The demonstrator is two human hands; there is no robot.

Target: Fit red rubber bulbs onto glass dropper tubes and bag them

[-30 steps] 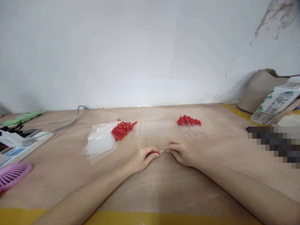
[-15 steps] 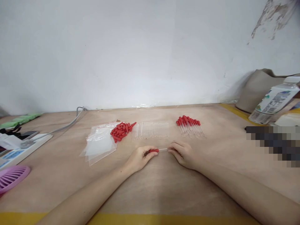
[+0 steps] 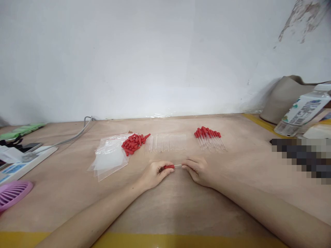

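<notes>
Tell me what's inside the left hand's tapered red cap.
A thin clear tube meets the tapered red cap at its right end; the cap and left hand hide any part inside.

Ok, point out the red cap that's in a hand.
The cap pinched in the left hand, meeting a tube the right hand holds; the others lie in the loose pile or the capped bunch.
</notes>
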